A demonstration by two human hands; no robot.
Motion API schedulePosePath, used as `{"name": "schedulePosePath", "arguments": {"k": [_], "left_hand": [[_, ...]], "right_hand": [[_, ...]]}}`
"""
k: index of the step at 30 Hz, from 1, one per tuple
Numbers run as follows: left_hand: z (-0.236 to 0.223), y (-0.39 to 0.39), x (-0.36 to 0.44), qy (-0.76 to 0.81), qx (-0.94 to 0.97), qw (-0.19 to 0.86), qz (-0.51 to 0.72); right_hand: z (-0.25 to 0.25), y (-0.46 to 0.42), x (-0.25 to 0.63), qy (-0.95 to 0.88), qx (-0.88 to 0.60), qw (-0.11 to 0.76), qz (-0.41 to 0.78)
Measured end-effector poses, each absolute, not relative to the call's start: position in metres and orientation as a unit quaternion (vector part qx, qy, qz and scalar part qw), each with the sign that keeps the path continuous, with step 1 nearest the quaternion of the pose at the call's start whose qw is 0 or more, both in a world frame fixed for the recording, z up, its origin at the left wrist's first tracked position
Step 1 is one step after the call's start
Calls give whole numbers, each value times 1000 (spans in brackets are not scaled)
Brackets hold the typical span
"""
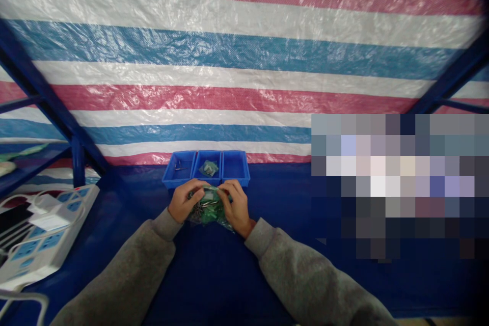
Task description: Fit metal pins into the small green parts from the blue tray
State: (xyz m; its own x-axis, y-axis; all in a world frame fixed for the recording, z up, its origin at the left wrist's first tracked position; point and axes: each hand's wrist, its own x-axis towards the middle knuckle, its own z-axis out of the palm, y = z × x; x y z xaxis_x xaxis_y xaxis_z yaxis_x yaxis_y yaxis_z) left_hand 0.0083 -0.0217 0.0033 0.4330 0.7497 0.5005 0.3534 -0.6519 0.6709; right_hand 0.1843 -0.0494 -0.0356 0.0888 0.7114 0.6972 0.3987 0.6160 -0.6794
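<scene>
Between my hands lies a clear, greenish plastic bag (211, 211) with small metal pieces and green items inside. My left hand (187, 200) grips the bag's upper left edge, thumb and fingers closed on the plastic. On the other side my right hand (235, 206) pinches the upper right edge. Just beyond my fingers stand three joined blue bins: the left bin (179, 181) has a few thin metal pieces in it, the middle bin (207, 155) contains a small clear packet (209, 168), and nothing shows inside the right bin (234, 167).
A large white power strip (49, 249) with plugs and cables lies at the left. Blue metal frame bars (78, 160) rise at both sides. A striped plastic sheet (229, 51) hangs behind the blue table (214, 280). A pixelated block covers the right side.
</scene>
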Motion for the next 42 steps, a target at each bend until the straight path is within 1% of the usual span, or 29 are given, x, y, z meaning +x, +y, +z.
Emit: {"name": "schedulePosePath", "arguments": {"k": [4,6,10,14,17,20,23,25,29,35,37,42], "left_hand": [[3,-20,10,346,828,158,412],[0,-19,11,350,827,152,413],[-6,-19,9,381,813,177,404],[-8,-18,9,399,767,232,447],[-6,-18,11,390,720,323,475],[-4,-21,15,358,691,411,476],[-2,-23,17,350,688,429,469],[-1,-24,16,353,700,409,467],[1,-23,12,361,737,336,462],[5,-20,10,348,811,178,435],[4,-20,11,343,817,169,432],[-3,-20,11,365,818,184,405]], "right_hand": [[-33,-49,185,-665,-411,608,141],[-32,-50,185,-669,-405,605,146],[-33,-52,184,-671,-400,605,153],[-34,-53,184,-671,-396,608,150],[-32,-54,184,-694,-368,604,137],[-33,-54,185,-715,-354,593,107],[-37,-53,185,-715,-368,589,85],[-40,-52,185,-711,-378,587,83],[-40,-51,184,-695,-390,596,99],[-32,-53,184,-685,-401,594,131],[-32,-53,184,-692,-404,585,129],[-37,-51,184,-699,-408,577,116]]}}
